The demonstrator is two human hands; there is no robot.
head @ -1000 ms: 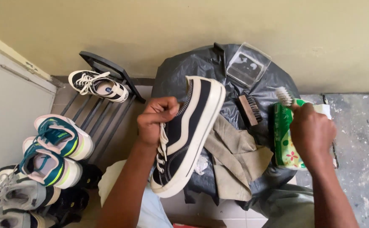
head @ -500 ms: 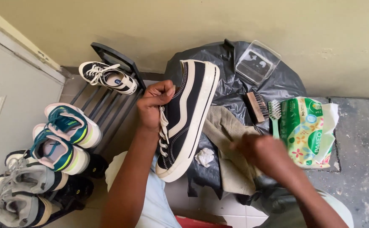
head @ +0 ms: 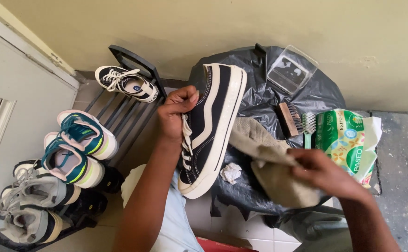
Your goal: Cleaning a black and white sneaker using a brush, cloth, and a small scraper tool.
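My left hand [head: 175, 113] grips a black canvas sneaker [head: 212, 126] with a cream stripe and cream sole, holding it on its side by the laced opening, toe toward me. My right hand [head: 324, 173] is closed on a beige cloth [head: 269, 163] that lies bunched over a black plastic sheet [head: 260, 88]. A crumpled white tissue [head: 230, 172] lies on the sheet just right of the sneaker's toe.
On the sheet are a brown bristle brush [head: 289, 119], a green toothbrush [head: 309, 127], a green tissue pack [head: 347, 140] and a clear plastic lid [head: 292, 68]. A black shoe rack [head: 127, 109] at left holds the matching sneaker [head: 125, 83], teal trainers [head: 80, 147] and grey ones [head: 31, 198].
My right hand left the green tissue pack, came left and toward me, and took hold of the beige cloth. The sneaker in my left hand stayed about where it was.
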